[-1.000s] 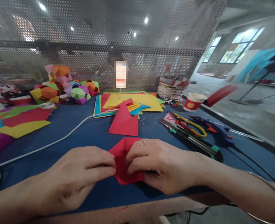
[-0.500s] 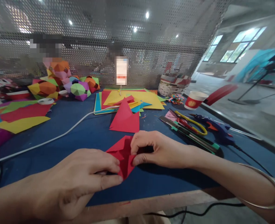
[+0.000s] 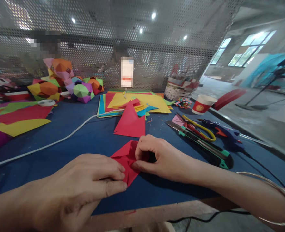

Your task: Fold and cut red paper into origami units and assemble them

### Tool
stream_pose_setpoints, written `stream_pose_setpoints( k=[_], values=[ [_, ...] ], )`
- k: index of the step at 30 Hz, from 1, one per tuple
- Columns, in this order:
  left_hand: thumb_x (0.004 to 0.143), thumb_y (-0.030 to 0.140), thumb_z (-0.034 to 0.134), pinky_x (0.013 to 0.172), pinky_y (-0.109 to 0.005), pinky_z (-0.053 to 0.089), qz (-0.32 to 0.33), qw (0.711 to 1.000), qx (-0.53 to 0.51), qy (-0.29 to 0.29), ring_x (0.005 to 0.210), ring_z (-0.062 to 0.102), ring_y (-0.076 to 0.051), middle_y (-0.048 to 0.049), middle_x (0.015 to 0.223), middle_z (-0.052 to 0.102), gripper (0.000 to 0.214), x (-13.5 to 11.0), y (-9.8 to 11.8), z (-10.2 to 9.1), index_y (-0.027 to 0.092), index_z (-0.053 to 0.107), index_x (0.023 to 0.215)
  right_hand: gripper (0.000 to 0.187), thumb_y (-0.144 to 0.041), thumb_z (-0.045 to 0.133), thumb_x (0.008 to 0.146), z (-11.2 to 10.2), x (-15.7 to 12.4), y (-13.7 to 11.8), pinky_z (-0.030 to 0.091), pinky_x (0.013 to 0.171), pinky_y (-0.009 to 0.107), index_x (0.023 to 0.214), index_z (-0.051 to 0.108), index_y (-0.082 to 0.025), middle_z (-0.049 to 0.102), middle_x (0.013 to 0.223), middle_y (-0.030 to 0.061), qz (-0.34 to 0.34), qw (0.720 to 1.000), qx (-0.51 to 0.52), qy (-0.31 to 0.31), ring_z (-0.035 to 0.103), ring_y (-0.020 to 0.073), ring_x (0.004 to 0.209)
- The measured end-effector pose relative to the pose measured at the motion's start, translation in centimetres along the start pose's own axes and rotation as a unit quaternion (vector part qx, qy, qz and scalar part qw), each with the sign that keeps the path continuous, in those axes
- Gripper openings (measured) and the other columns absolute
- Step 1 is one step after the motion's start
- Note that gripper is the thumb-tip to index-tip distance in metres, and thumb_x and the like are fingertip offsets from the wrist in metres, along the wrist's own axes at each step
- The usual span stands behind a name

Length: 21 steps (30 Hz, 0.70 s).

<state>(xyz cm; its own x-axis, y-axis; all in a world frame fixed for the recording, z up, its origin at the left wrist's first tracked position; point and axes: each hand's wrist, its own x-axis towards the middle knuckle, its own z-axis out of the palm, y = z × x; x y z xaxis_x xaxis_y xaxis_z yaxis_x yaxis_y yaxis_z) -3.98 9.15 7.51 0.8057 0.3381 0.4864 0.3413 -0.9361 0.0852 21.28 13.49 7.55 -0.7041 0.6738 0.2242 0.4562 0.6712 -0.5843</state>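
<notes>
A folded piece of red paper (image 3: 126, 158) lies near the front edge of the blue table (image 3: 89, 138). My left hand (image 3: 84, 183) pinches its lower left corner between thumb and fingers and presses it down. My right hand (image 3: 157, 154), fingers curled, pinches the paper's right side. Part of the red paper is hidden under both hands. Just beyond lies a second folded red piece (image 3: 130, 124).
A stack of coloured sheets (image 3: 144, 103) lies mid-table, more sheets (image 3: 19, 117) at the left, paper polyhedra (image 3: 67, 85) behind. A white cable (image 3: 60, 139) crosses the table. A utility knife (image 3: 200, 145), scissors (image 3: 200, 129), glue gun (image 3: 222, 132) and paper cup (image 3: 202, 104) sit at the right.
The red paper was turned and refolded: my right hand lifted off it from flat to a curled pinch on its right edge, while my left hand slid forward over its lower corner.
</notes>
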Motion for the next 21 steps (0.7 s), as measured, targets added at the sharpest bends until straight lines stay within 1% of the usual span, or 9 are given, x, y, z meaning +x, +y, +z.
stream_pose_setpoints(
  k=[3, 5, 6, 10, 12, 14, 18, 21],
  values=[
    [0.082, 0.002, 0.041, 0.094, -0.019, 0.053, -0.013, 1.000, 0.005, 0.000, 0.106, 0.069, -0.011, -0.0005, 0.113, 0.074, 0.048, -0.3, 0.1, 0.1, 0.024, 0.060, 0.120, 0.020, -0.019, 0.077, 0.086, -0.1, 0.0, 0.0, 0.037, 0.068, 0.023, 0.075, 0.060, -0.016, 0.059, 0.077, -0.0024, -0.001, 1.000, -0.002, -0.004, 0.049, 0.0102, 0.070],
    [0.086, 0.003, 0.043, 0.100, -0.022, 0.051, -0.031, 0.999, 0.017, -0.012, 0.112, 0.066, -0.013, -0.0021, 0.119, 0.073, 0.048, -0.4, 0.1, 0.2, 0.022, 0.057, 0.127, 0.020, -0.020, 0.077, 0.085, 0.0, 0.0, 0.1, 0.036, 0.068, 0.024, 0.076, 0.060, -0.016, 0.059, 0.077, -0.0022, -0.003, 1.000, -0.005, -0.003, 0.049, 0.0105, 0.071],
    [0.086, 0.004, 0.043, 0.100, -0.023, 0.052, -0.035, 0.999, 0.019, -0.027, 0.111, 0.066, -0.014, -0.0026, 0.119, 0.072, 0.048, -0.4, 0.2, 0.2, 0.021, 0.057, 0.129, 0.020, -0.020, 0.078, 0.085, 0.0, -0.1, 0.1, 0.036, 0.068, 0.024, 0.076, 0.060, -0.016, 0.059, 0.078, -0.0020, -0.005, 1.000, -0.007, -0.002, 0.049, 0.0107, 0.072],
    [0.083, 0.006, 0.043, 0.085, -0.024, 0.056, -0.015, 0.997, -0.015, -0.075, 0.097, 0.069, -0.016, -0.0028, 0.111, 0.072, 0.052, 0.3, 0.3, 0.2, 0.025, 0.059, 0.129, 0.018, -0.022, 0.076, 0.087, 0.1, -0.1, 0.1, 0.036, 0.067, 0.024, 0.079, 0.061, -0.016, 0.061, 0.080, -0.0010, -0.005, 1.000, -0.012, -0.001, 0.049, 0.0114, 0.073],
    [0.082, 0.006, 0.045, 0.083, -0.024, 0.056, -0.018, 0.997, -0.024, -0.073, 0.095, 0.068, -0.016, -0.0028, 0.110, 0.071, 0.051, 0.6, 0.4, 0.3, 0.025, 0.060, 0.127, 0.017, -0.022, 0.075, 0.087, 0.1, -0.2, 0.0, 0.036, 0.067, 0.024, 0.079, 0.061, -0.016, 0.061, 0.080, -0.0008, 0.001, 1.000, -0.013, -0.003, 0.049, 0.0119, 0.074],
    [0.083, 0.006, 0.047, 0.083, -0.024, 0.055, -0.024, 0.997, -0.026, -0.069, 0.095, 0.067, -0.017, -0.0030, 0.111, 0.070, 0.049, 0.7, 0.4, 0.3, 0.025, 0.061, 0.126, 0.019, -0.023, 0.078, 0.084, 0.1, -0.2, -0.2, 0.037, 0.070, 0.026, 0.082, 0.061, -0.016, 0.061, 0.082, -0.0003, 0.007, 1.000, -0.014, -0.002, 0.050, 0.0129, 0.076],
    [0.084, 0.012, 0.052, 0.085, -0.024, 0.055, -0.021, 0.997, -0.023, -0.070, 0.095, 0.066, -0.017, -0.0043, 0.110, 0.069, 0.046, 0.4, 0.5, 0.5, 0.024, 0.060, 0.128, 0.031, -0.026, 0.085, 0.075, 0.3, -0.3, -0.6, 0.040, 0.077, 0.029, 0.089, 0.059, -0.017, 0.062, 0.090, 0.0007, 0.030, 0.999, -0.018, -0.001, 0.053, 0.0159, 0.084],
    [0.084, 0.013, 0.052, 0.085, -0.024, 0.055, -0.013, 0.997, -0.020, -0.068, 0.097, 0.066, -0.018, -0.0042, 0.110, 0.069, 0.047, 0.2, 0.5, 0.4, 0.023, 0.059, 0.130, 0.034, -0.029, 0.085, 0.076, 0.1, -0.3, -0.7, 0.041, 0.079, 0.031, 0.093, 0.058, -0.018, 0.063, 0.096, 0.0023, 0.063, 0.998, -0.015, -0.004, 0.054, 0.0182, 0.089]
  ],
)
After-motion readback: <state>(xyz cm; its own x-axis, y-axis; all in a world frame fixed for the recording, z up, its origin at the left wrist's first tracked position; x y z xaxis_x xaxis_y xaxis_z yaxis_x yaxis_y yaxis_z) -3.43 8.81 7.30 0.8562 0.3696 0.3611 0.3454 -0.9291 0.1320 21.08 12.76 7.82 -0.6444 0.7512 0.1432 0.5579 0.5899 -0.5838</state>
